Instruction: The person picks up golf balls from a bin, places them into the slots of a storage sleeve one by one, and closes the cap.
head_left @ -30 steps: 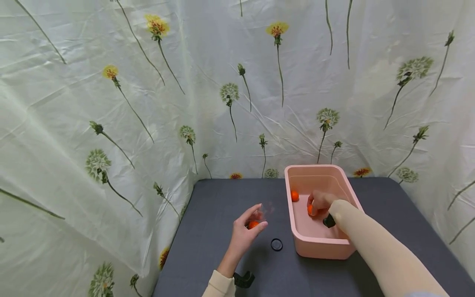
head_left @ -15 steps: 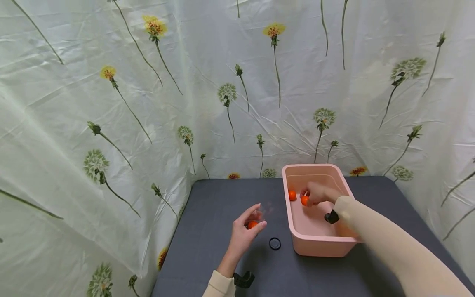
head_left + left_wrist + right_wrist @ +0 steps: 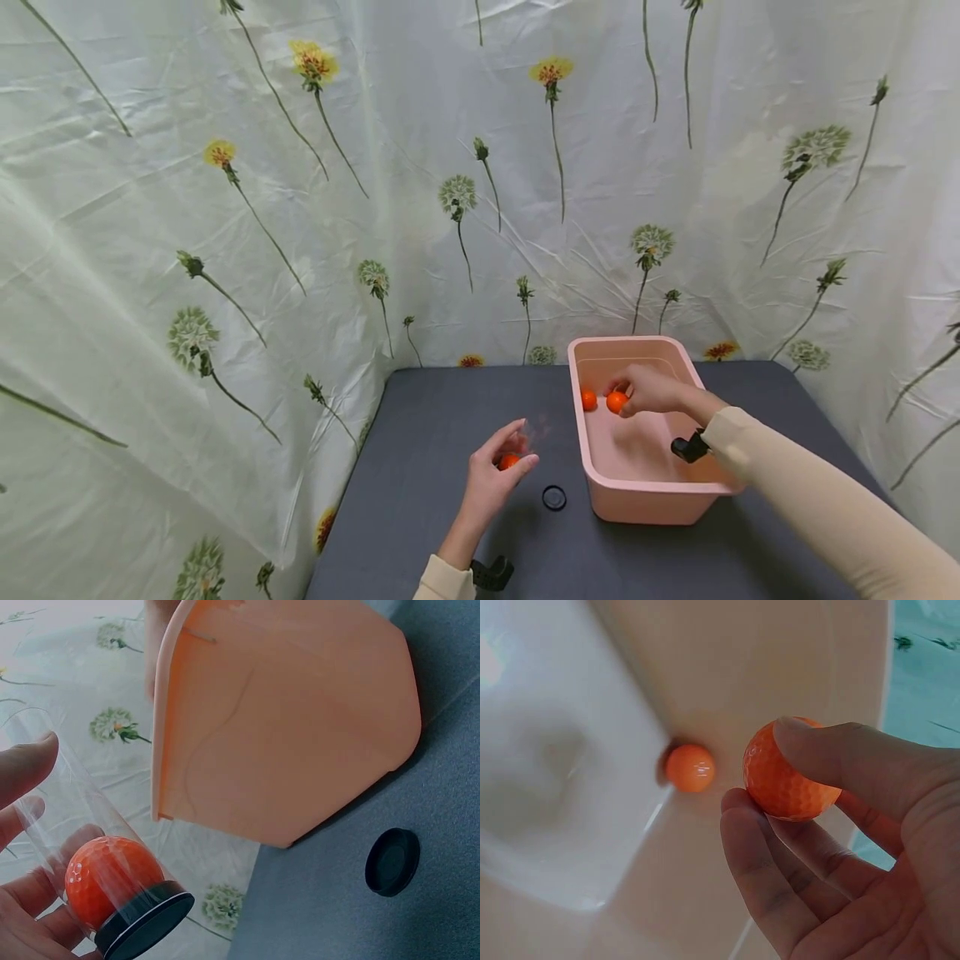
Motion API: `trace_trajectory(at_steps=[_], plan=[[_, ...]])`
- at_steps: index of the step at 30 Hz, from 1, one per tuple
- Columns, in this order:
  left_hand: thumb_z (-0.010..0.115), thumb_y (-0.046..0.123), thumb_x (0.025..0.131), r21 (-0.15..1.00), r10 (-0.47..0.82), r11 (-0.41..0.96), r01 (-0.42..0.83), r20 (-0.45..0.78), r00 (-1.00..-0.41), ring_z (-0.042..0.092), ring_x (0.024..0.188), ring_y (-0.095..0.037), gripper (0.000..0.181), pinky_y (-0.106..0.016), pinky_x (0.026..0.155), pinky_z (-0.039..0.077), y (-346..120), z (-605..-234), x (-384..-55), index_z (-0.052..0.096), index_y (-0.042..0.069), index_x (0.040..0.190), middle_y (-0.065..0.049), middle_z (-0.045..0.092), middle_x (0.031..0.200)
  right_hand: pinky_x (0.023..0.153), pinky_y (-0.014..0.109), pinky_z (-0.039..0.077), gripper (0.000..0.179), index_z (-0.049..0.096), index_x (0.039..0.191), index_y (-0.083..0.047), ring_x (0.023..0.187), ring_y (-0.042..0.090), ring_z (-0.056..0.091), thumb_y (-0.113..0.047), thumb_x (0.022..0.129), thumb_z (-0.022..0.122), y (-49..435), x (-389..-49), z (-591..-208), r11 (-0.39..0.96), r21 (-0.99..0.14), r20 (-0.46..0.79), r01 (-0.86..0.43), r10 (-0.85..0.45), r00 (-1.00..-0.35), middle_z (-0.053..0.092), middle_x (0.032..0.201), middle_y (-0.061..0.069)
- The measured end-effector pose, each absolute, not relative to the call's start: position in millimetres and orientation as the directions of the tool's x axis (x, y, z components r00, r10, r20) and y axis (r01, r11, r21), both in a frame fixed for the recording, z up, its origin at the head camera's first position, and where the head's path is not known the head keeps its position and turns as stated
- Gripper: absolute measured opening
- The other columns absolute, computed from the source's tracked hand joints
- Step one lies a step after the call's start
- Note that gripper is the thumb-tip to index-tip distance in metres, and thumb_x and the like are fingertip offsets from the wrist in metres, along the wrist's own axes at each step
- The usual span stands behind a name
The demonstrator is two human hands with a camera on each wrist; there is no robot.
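Note:
My left hand holds a clear plastic tube above the table, to the left of the pink bin. A dimpled orange golf ball sits inside the tube, against the black cap at its lower end; the other end has no cap on it. Inside the bin's walls, my right hand pinches a second orange golf ball between thumb and fingers, raised off the bin floor. A third golf ball lies in the bin's far left corner.
A loose black cap lies on the dark grey table between my left hand and the bin. Behind the table hangs a pale curtain printed with dandelions. Both wrists wear black camera mounts.
My right hand has lifted its golf ball from the bin floor and moved a little left, nearer the corner ball. My left hand keeps the tube almost still.

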State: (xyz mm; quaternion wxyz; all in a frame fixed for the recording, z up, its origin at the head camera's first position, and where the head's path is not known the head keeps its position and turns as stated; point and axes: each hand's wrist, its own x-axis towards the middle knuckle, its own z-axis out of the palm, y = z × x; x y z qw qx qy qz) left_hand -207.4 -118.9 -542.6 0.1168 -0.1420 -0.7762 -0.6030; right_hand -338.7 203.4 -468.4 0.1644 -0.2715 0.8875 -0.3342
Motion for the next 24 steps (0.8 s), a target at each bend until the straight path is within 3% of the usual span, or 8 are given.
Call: trace_trajectory(at_steps=[8,13,18,24], plan=[[0.079,0.024,0.089,0.904,0.095,0.225,0.362,0.350,-0.932,0.066,0.097,-0.017,0.051,-0.048,0.084,0.055,-117.2,-543.4,-208.7,0.063,0.021,0.138,0.003,0.070,0.110,0.074,0.033,0.057,0.038,0.071,0.118,-0.007,0.088,0.022,0.062,-0.002,0.081,0.081,205.8,-325.6,-455.9,0.642,-0.677,-0.057,-0.359,-0.533,-0.844,0.069,0.103,0.004],[0.079,0.020,0.089,0.903,0.101,0.232,0.362,0.348,-0.932,0.065,0.097,-0.017,0.051,-0.040,0.082,0.056,-114.9,-543.0,-207.4,0.063,0.026,0.137,-0.008,0.071,0.112,0.074,0.033,0.058,0.039,0.070,0.120,-0.008,0.089,0.021,0.065,-0.006,0.083,0.082,202.5,-311.9,-446.6,0.601,-0.708,-0.013,-0.370,-0.535,-0.845,0.069,0.107,0.004],[0.080,0.023,0.089,0.906,0.108,0.226,0.357,0.341,-0.934,0.065,0.098,-0.017,0.051,-0.040,0.083,0.056,-113.3,-541.8,-207.0,0.063,0.025,0.137,-0.014,0.070,0.114,0.072,0.033,0.057,0.040,0.069,0.123,-0.009,0.087,0.022,0.067,-0.012,0.085,0.082,194.9,-296.5,-436.5,0.551,-0.737,0.029,-0.391,-0.552,-0.833,0.069,0.108,0.003],[0.080,0.027,0.088,0.912,0.108,0.219,0.347,0.331,-0.938,0.066,0.098,-0.018,0.051,-0.040,0.083,0.056,-111.4,-540.5,-206.9,0.063,0.032,0.135,0.000,0.071,0.111,0.074,0.035,0.057,0.041,0.068,0.125,-0.011,0.092,0.026,0.066,-0.016,0.086,0.081,184.0,-281.0,-432.0,0.484,-0.774,0.084,-0.409,-0.561,-0.823,0.069,0.113,0.002]])
